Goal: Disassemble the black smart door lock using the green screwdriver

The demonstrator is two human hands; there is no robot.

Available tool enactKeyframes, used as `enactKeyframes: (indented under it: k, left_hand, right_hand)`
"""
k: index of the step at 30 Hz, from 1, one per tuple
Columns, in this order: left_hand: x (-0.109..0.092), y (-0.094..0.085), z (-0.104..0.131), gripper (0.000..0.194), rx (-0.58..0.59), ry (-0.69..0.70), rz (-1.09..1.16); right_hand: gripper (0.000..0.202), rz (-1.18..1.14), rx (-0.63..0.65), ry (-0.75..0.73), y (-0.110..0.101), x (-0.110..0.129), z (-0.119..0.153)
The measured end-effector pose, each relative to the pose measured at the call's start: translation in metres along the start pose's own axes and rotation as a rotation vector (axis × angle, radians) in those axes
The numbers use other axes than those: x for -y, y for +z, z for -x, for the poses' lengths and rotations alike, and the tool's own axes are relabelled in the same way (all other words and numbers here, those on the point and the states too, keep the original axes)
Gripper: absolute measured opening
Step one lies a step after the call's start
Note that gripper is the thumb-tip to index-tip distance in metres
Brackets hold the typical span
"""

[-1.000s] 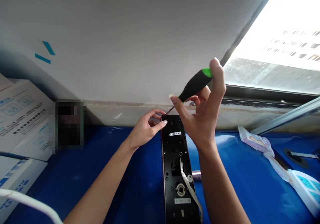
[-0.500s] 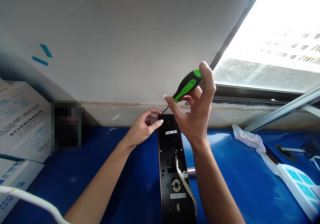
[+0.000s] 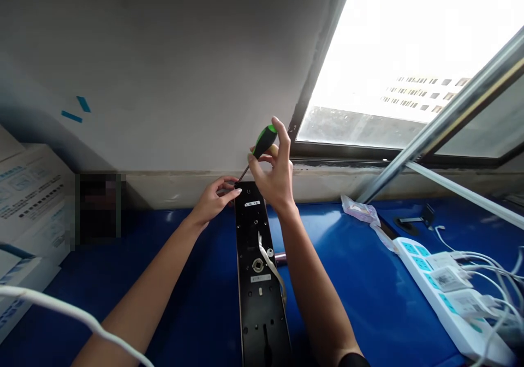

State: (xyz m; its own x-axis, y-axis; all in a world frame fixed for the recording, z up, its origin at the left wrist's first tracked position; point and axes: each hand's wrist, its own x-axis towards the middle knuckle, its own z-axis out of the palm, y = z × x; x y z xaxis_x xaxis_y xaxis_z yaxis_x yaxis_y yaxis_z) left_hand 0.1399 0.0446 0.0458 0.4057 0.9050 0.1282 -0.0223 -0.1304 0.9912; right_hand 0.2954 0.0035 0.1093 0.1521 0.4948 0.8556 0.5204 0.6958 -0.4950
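A long black door lock panel (image 3: pixel 254 236) with a white "CE 15" label, a round square-holed hub and a pale flat cable points away from me on a blue surface. A rosy metal cylinder (image 3: pixel 280 259) juts out at its right side. My right hand (image 3: pixel 275 178) grips a green-and-black screwdriver (image 3: pixel 265 141), tilted, its shaft running down to the panel's far left corner. At that same corner my left hand (image 3: pixel 216 197) is closed, thumb on the upper face and fingers at the edge beside the tip. Whether a screw sits under the tip is hidden.
On the right lie a white power strip (image 3: pixel 426 285) with several plugged-in adapters and cables, and a clear plastic packet (image 3: pixel 360 209). White cartons (image 3: pixel 33 192) stand at the left. A white cable (image 3: pixel 73 309) crosses the lower left. Behind are a wall and a window (image 3: pixel 393 83).
The view has shifted right and back, showing more of the power strip and panel. The screwdriver's handle has turned in my right hand, showing less green. My left hand stays at the corner.
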Motion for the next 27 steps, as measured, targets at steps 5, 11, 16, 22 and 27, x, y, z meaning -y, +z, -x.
enactKeyframes:
  k: [5, 11, 16, 22, 27]
  left_hand:
    - [-0.001, 0.004, 0.003, 0.051, -0.021, 0.006, 0.008]
    - [0.0, 0.005, 0.004, 0.052, -0.032, 0.004, 0.019]
    - [0.004, 0.005, 0.004, 0.051, -0.055, 0.003, 0.034]
    - [0.009, 0.008, 0.005, 0.048, -0.125, -0.015, 0.054]
    - [0.011, 0.01, 0.004, 0.049, -0.157, -0.014, 0.077]
  right_hand:
    - [0.067, 0.067, -0.057, -0.029, 0.0, -0.002, 0.002]
    - [0.075, -0.031, 0.008, 0.004, -0.002, 0.005, 0.005]
    - [0.073, -0.03, -0.056, 0.056, 0.003, 0.005, 0.007]
    - [0.07, 0.028, -0.11, 0.07, 0.007, 0.0, 0.007]
    - [0.078, 0.002, -0.092, 0.059, 0.005, -0.001, 0.008]
